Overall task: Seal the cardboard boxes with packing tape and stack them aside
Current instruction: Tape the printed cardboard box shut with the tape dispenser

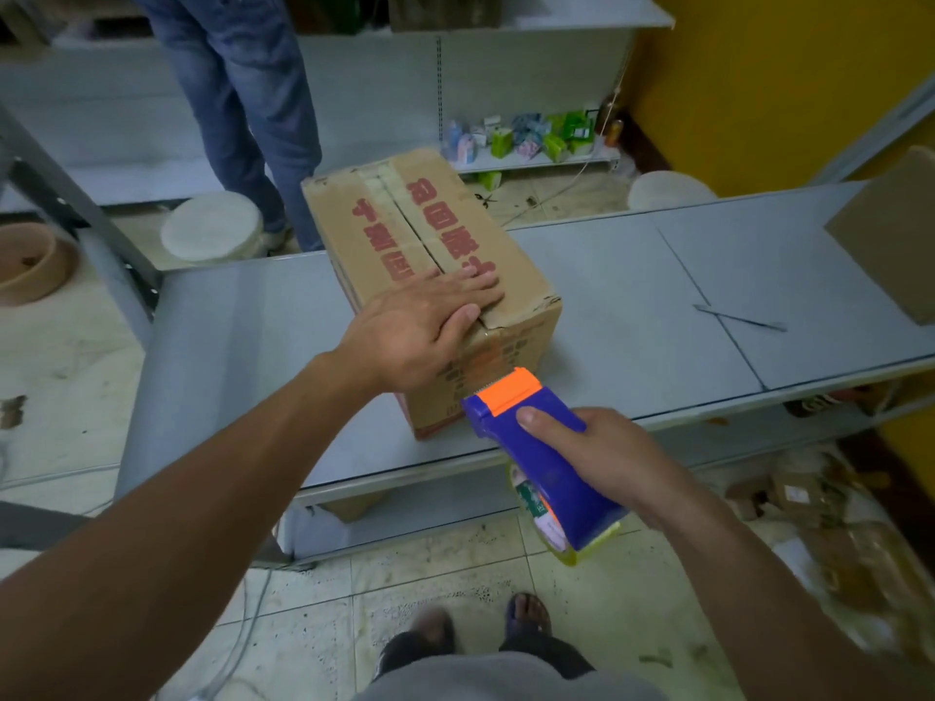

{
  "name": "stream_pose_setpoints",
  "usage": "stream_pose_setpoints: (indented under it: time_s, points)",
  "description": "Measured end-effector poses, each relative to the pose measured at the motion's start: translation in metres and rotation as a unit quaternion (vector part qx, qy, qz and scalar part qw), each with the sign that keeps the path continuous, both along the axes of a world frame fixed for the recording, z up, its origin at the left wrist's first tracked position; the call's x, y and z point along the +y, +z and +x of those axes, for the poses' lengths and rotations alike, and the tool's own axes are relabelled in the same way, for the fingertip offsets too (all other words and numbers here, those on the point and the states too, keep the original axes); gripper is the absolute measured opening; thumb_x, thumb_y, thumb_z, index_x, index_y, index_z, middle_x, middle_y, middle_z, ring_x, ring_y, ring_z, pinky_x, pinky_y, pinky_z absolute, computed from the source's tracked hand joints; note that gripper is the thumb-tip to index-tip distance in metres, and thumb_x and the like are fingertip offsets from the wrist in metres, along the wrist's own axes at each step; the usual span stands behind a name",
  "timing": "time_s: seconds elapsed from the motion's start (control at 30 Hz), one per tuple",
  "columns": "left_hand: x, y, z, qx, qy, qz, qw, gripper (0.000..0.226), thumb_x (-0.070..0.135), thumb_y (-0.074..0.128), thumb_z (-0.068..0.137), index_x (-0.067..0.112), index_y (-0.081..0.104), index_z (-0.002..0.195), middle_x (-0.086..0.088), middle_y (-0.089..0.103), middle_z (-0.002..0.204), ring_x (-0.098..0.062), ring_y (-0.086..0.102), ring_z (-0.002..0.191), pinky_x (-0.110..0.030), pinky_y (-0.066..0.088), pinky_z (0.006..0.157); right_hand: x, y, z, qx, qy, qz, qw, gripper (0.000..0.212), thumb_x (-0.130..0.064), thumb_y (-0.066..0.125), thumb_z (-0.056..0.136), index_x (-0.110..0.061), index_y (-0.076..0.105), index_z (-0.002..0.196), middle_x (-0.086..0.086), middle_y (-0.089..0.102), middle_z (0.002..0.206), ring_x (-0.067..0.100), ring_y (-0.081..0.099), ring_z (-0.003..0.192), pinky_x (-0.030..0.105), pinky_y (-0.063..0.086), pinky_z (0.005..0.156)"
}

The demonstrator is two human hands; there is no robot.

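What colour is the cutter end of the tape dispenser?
Orange, on a blue tape dispenser body; the cutter end shows best in the head view.

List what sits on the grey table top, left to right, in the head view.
Cardboard box, with the left hand pressing flat on it → thin metal strip → loose cardboard piece at the right edge.
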State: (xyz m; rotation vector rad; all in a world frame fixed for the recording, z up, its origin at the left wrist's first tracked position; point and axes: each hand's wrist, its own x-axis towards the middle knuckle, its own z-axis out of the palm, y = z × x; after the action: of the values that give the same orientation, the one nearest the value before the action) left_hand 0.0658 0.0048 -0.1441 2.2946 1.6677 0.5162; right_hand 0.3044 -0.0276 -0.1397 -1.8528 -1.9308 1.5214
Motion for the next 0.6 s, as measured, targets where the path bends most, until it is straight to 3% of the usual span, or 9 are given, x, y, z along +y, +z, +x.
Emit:
stream_pose_setpoints:
  time_s: [0.2, 0.4, 0.5, 0.53, 0.6]
  points:
    - [0.003, -0.003, 0.0, -0.004, -0.002, 0.003, 1.0, 0.051, 0.038, 0.023, 0.101, 0.027, 0.047, 0.144, 0.011, 0.041, 0.152, -0.005, 0.029, 0.144, -0.038, 0.021, 0.12, 0.04, 0.025, -0.019, -0.088, 0.056, -0.02, 0.994, 0.056, -0.066, 0.058, 0.081, -0.011, 0.067, 0.08, 0.009, 0.07, 0.077, 0.022, 0.064, 0.062, 0.025, 0.044, 0.057]
    - [0.003, 0.0, 0.0, 0.01, -0.011, 0.005, 1.0, 0.05, 0.037, 0.024, 0.102, 0.026, 0.046, 0.145, 0.01, 0.041, 0.152, -0.007, 0.029, 0.144, -0.036, 0.019, 0.12, 0.06, 0.036, -0.031, -0.141, 0.089, -0.027, 0.986, 0.043, -0.056, 0.061, 0.086, -0.013, 0.06, 0.079, 0.005, 0.062, 0.067, 0.019, 0.058, 0.056, 0.025, 0.043, 0.055]
    - [0.001, 0.002, 0.0, 0.004, -0.002, -0.008, 1.0, 0.049, 0.038, 0.022, 0.102, 0.029, 0.044, 0.146, 0.013, 0.038, 0.153, -0.003, 0.026, 0.144, -0.03, 0.015, 0.119, 0.03, -0.008, -0.005, -0.339, 0.222, -0.021, 0.914, 0.041, -0.051, 0.066, 0.082, -0.013, 0.065, 0.097, 0.003, 0.063, 0.083, 0.02, 0.061, 0.078, 0.027, 0.048, 0.073]
    - [-0.001, -0.001, 0.0, 0.002, -0.001, -0.003, 1.0, 0.05, 0.039, 0.022, 0.102, 0.029, 0.044, 0.146, 0.014, 0.038, 0.153, -0.002, 0.025, 0.144, -0.03, 0.015, 0.12, 0.014, -0.034, 0.017, -0.353, 0.211, -0.053, 0.91, 0.042, -0.051, 0.065, 0.083, -0.013, 0.066, 0.1, 0.004, 0.066, 0.09, 0.019, 0.061, 0.081, 0.027, 0.048, 0.075]
    - [0.005, -0.001, -0.001, 0.009, 0.002, 0.019, 1.0, 0.05, 0.039, 0.022, 0.102, 0.029, 0.045, 0.145, 0.014, 0.04, 0.151, -0.002, 0.026, 0.144, -0.03, 0.016, 0.119, 0.001, -0.061, 0.055, -0.284, 0.081, -0.091, 0.951, 0.046, -0.059, 0.059, 0.085, -0.014, 0.068, 0.091, 0.008, 0.07, 0.095, 0.019, 0.065, 0.078, 0.027, 0.05, 0.072]
